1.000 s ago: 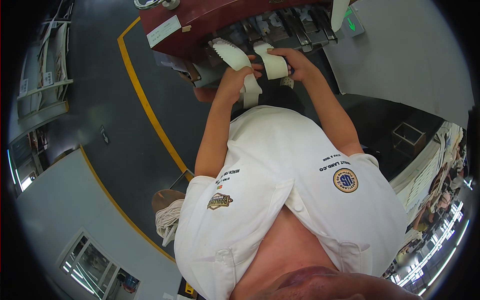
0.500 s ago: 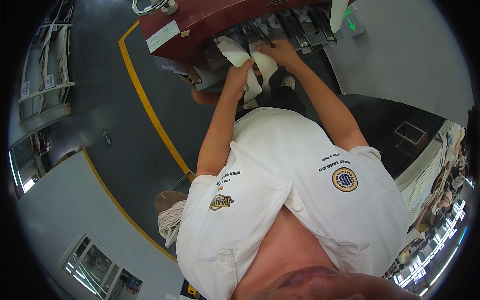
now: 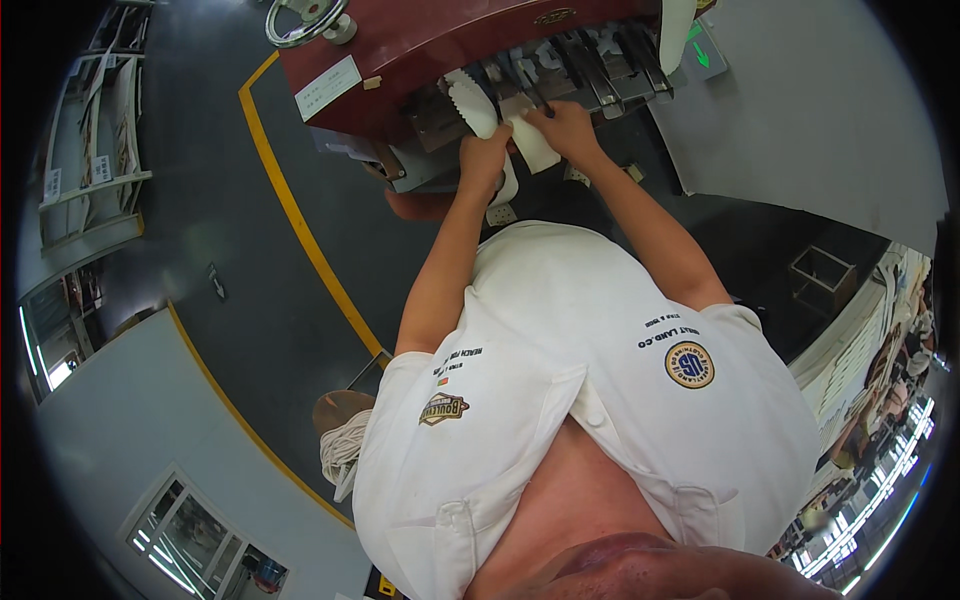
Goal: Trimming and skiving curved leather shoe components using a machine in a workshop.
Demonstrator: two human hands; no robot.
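My left hand is closed on a white strip with a scalloped upper end, whose tail hangs down behind the hand. Close to its right, my right hand grips a second, flat white band at its upper part. Both strips reach up to the dark metal slots and guides along the front of a dark red machine. The fingertips of both hands are partly hidden by the strips.
A chrome handwheel tops the machine's left end. A grey panel stands at the right. Yellow floor line, white racks at left, a coil of cord beside my left side, a metal frame at right.
My hands have moved closer together, and the right white band has shifted left toward the scalloped strip. Over the last half second both hands moved slightly down and right.
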